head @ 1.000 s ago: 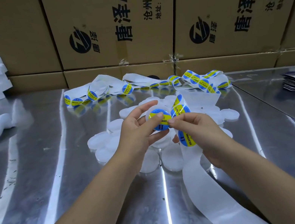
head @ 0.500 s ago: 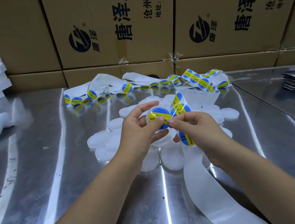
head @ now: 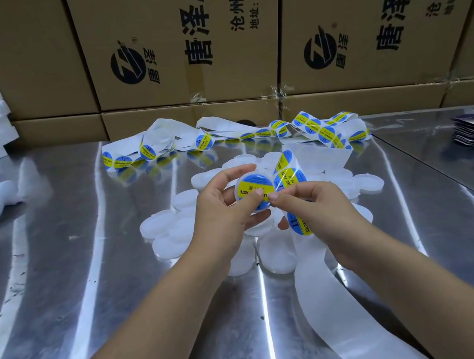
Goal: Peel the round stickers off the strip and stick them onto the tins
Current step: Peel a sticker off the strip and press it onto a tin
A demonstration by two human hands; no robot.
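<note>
A person's left hand (head: 219, 214) grips a small white tin (head: 237, 193) by its rim, thumb over the top and fingers curled beneath. The tin has turned in that grip since a second ago, so the yellow band of its sticker (head: 254, 187) now runs across the upper left of the lid, with blue at the lower right. The sticker is round, glossy and printed in black. Touching the tin on its far side from the left palm, the right hand (head: 319, 206) pinches the white strip (head: 320, 297) between thumb and forefinger, about where it was before. More stickers sit on the strip above and below the pinch. Blank tins (head: 158, 224) lie on the steel table (head: 92, 299) under both hands.
</note>
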